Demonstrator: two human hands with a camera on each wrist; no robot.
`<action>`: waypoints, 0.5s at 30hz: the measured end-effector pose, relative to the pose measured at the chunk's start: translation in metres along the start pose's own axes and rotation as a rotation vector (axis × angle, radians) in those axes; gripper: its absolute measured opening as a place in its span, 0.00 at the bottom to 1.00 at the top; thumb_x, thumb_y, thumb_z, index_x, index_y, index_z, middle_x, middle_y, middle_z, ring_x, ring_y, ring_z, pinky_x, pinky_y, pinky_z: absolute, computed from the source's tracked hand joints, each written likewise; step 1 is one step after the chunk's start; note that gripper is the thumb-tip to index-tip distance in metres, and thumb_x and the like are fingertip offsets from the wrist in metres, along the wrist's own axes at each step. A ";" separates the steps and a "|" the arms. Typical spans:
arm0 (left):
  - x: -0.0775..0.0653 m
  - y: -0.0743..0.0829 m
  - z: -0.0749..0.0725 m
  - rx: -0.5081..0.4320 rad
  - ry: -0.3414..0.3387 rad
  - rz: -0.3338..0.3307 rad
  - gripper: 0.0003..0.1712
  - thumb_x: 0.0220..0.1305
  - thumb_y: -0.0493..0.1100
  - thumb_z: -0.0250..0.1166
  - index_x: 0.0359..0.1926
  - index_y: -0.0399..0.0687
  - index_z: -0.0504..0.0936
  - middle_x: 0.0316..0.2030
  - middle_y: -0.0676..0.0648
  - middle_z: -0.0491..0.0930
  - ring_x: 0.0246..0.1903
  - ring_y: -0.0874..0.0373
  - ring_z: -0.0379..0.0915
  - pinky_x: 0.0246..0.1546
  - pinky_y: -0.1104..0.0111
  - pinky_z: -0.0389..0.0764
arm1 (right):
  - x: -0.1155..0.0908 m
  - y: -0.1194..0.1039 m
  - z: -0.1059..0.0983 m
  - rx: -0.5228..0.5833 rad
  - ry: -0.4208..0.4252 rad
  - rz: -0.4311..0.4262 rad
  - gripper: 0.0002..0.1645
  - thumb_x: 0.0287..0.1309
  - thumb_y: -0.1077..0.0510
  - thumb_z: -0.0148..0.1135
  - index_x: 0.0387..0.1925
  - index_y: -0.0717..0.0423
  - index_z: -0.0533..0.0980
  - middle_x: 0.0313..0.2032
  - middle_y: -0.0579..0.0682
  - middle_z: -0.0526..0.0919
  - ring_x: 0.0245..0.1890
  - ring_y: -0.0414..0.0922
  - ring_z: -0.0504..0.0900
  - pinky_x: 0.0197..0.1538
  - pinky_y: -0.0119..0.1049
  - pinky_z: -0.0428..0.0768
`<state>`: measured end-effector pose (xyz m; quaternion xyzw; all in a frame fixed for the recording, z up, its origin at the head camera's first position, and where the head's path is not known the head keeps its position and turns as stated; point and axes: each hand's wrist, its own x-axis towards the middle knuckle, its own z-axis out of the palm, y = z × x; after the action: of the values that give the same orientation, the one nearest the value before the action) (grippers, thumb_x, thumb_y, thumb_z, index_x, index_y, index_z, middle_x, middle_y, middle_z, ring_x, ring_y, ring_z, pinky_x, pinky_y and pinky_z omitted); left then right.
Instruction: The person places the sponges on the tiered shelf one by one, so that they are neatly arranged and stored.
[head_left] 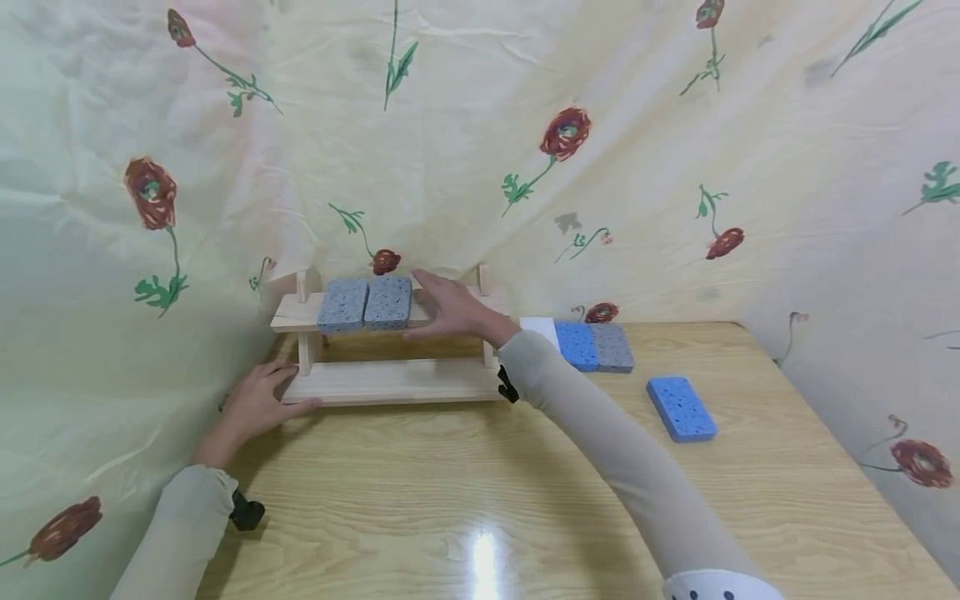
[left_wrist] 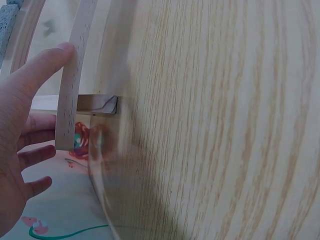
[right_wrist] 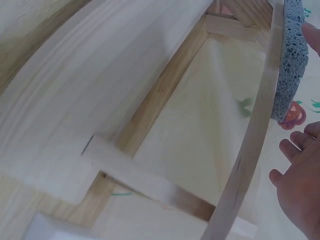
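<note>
Hands are apart. Left hand [head_left: 258, 400] sits at 8 o'clock on the pale wooden two-tier rack [head_left: 405, 381], holding the end of its lower board: thumb on the front edge, other fingers round the end. Right hand [head_left: 453, 308] is at the rack's 2 o'clock, fingers spread, just beside the right-hand blue-grey speckled sponge [head_left: 388, 302]. Wrist view puts a fingertip near that sponge; can't tell if it presses.

That sponge is on the upper board at 12, with the left-hand blue-grey speckled sponge [head_left: 343, 304] at its 9 o'clock, narrow gap between.

Step in hand looks like squaring the pair. To do it well: keep the left end braced so the rack doesn't creep, nudge lightly from 3 toward 9, line up front edges, then lift the fingers straight off so nothing drags.

Further out at 3: white flat piece [head_left: 538, 332] partly behind the sleeve, then bright blue sponge [head_left: 576, 346], then plain grey sponge [head_left: 612, 347]. Loose blue sponge [head_left: 682, 408] lies at the grey one's 4 o'clock on the light wood-grain table [head_left: 405, 500]. Flower-print curtain [head_left: 450, 150] behind.
</note>
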<state>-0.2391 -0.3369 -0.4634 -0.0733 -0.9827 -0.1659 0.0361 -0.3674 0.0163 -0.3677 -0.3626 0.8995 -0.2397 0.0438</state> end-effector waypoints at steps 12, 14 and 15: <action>0.001 0.001 -0.001 -0.027 -0.023 -0.024 0.57 0.56 0.73 0.69 0.69 0.31 0.71 0.70 0.26 0.65 0.68 0.28 0.59 0.64 0.31 0.65 | -0.032 0.013 -0.016 -0.150 -0.032 -0.040 0.72 0.52 0.29 0.71 0.83 0.49 0.39 0.83 0.50 0.43 0.82 0.50 0.44 0.81 0.59 0.42; 0.001 0.000 0.000 -0.026 -0.022 -0.023 0.57 0.56 0.73 0.69 0.69 0.31 0.71 0.70 0.26 0.65 0.68 0.28 0.59 0.64 0.31 0.65 | -0.039 0.014 -0.020 -0.171 -0.039 -0.051 0.71 0.53 0.29 0.70 0.83 0.48 0.39 0.83 0.50 0.43 0.82 0.49 0.44 0.81 0.58 0.42; 0.001 0.000 0.000 -0.024 -0.023 -0.022 0.57 0.56 0.73 0.69 0.69 0.31 0.71 0.70 0.26 0.65 0.68 0.28 0.59 0.64 0.31 0.65 | -0.043 0.015 -0.022 -0.178 -0.044 -0.056 0.71 0.53 0.29 0.70 0.83 0.49 0.39 0.83 0.49 0.43 0.83 0.48 0.43 0.81 0.58 0.41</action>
<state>-0.2403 -0.3369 -0.4628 -0.0646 -0.9818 -0.1770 0.0220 -0.3506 0.0631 -0.3593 -0.3952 0.9056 -0.1521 0.0244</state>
